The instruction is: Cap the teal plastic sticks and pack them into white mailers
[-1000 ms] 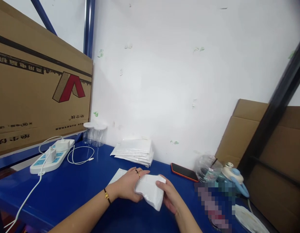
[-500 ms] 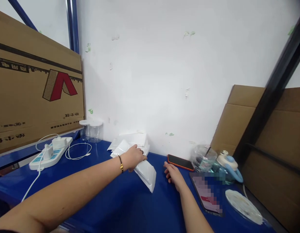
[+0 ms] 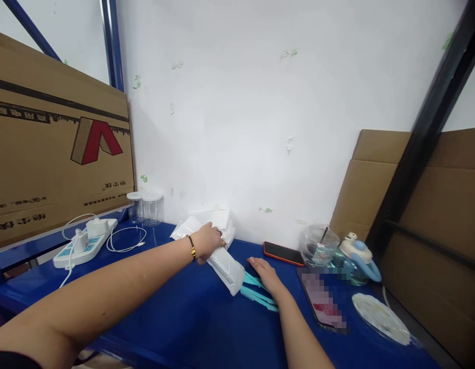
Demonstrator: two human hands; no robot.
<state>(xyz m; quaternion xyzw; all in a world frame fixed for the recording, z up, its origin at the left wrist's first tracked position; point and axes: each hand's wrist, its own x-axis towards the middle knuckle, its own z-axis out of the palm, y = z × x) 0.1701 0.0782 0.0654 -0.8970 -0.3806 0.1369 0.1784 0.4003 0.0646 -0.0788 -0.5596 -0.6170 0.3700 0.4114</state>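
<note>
Several left fingers [image 3: 217, 237] curled, gripping white packet [image 3: 229, 271]

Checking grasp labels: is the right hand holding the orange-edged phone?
No, the orange-edged phone lies on the blue table, apart from the right hand.

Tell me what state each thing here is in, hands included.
Left hand: closed on white packet
White packet: held, sealing unclear
Right hand: at teal strips, grip unclear
Teal strips: spread out
Orange-edged phone: screen dark
Other phone: screen lit
Clear jars: lids on
Power strip: two adapters plugged in
</note>
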